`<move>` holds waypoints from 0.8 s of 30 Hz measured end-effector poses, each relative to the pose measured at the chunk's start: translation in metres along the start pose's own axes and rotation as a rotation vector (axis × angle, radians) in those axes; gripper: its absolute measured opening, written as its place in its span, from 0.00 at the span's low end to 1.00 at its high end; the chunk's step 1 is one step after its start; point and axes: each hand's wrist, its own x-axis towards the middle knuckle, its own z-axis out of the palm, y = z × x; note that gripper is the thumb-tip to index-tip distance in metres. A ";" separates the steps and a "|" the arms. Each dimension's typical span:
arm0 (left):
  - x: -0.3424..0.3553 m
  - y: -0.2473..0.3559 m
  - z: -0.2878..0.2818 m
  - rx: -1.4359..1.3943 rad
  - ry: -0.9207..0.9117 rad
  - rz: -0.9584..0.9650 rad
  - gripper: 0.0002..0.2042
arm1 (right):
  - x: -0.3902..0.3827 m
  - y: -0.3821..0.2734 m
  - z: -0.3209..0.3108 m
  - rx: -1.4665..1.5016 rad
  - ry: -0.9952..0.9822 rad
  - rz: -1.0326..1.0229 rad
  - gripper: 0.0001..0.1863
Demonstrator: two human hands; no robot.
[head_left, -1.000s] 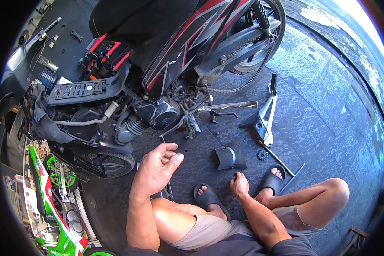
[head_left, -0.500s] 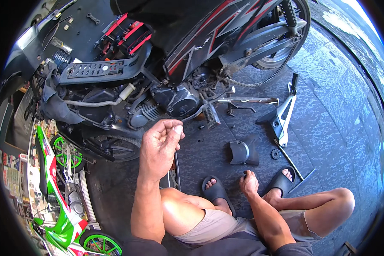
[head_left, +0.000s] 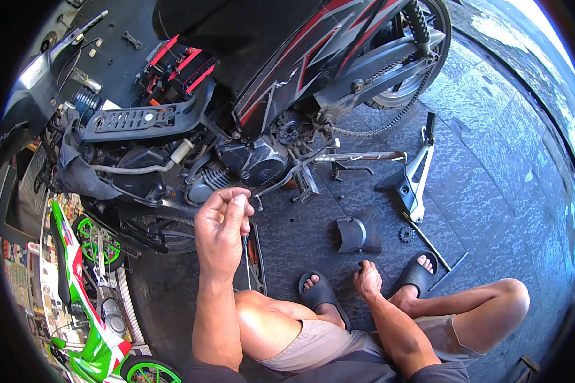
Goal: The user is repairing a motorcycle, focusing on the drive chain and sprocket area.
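My left hand (head_left: 222, 228) is raised in front of the motorcycle's engine (head_left: 262, 163), thumb pressed to the curled fingers. Whatever it pinches is too small or hidden to make out. A thin metal rod (head_left: 246, 268) shows just below this hand; whether the hand holds it, I cannot tell. Low between my feet, my right hand (head_left: 368, 279) is closed, with a small dark tip (head_left: 360, 263) showing at its fingers. Beyond the right hand lies a curved dark cover (head_left: 359, 233) on the floor. A small toothed sprocket (head_left: 407, 234) lies to its right.
The black and red motorcycle (head_left: 281, 70) spans the far side, its chain (head_left: 390, 124) hanging loose. A silver bracket (head_left: 421, 175) and a T-handle tool (head_left: 447, 268) lie on the right. A green minibike (head_left: 86, 293) stands at left. A red-black toolbox (head_left: 182, 67) sits beyond.
My left hand has drawn back slightly to the left, away from the engine's footpeg. The right hand stays low and closed. The whole view has shifted a little.
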 end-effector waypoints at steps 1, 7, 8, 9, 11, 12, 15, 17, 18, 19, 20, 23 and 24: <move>0.000 0.000 0.001 -0.024 0.014 -0.016 0.09 | 0.000 0.000 -0.001 0.002 -0.003 -0.002 0.18; 0.002 -0.006 0.002 -0.008 -0.007 -0.014 0.08 | 0.001 0.002 0.002 0.009 -0.008 0.000 0.17; 0.002 -0.007 0.002 -0.017 -0.011 -0.016 0.08 | 0.002 0.004 0.003 0.027 -0.005 -0.011 0.17; 0.003 -0.009 0.002 -0.031 -0.013 -0.021 0.08 | 0.002 0.006 0.005 0.026 -0.005 0.000 0.18; 0.003 -0.010 0.004 -0.043 0.000 0.003 0.08 | 0.005 0.009 0.009 0.043 -0.022 0.038 0.17; 0.003 -0.009 0.005 -0.003 0.037 -0.003 0.08 | 0.006 0.012 0.011 0.072 0.008 0.003 0.17; 0.005 0.004 0.000 0.011 0.113 -0.012 0.08 | 0.011 0.018 0.016 0.079 -0.073 -0.009 0.26; 0.008 0.020 -0.017 -0.054 0.234 0.059 0.10 | 0.012 0.021 0.026 0.134 -0.017 -0.060 0.24; 0.009 0.030 -0.032 -0.074 0.350 0.197 0.13 | 0.015 0.023 0.030 0.104 -0.004 -0.081 0.22; 0.011 0.038 -0.045 -0.082 0.445 0.204 0.16 | 0.016 0.024 0.035 0.098 0.037 -0.089 0.21; 0.012 0.046 -0.062 -0.062 0.542 0.314 0.19 | 0.017 0.028 0.038 0.073 0.104 -0.155 0.13; 0.022 0.082 -0.127 0.107 0.734 0.539 0.24 | 0.019 0.030 0.043 0.044 0.116 -0.185 0.16; 0.027 0.100 -0.151 0.231 0.819 0.632 0.22 | 0.019 0.029 0.041 0.057 0.095 -0.181 0.17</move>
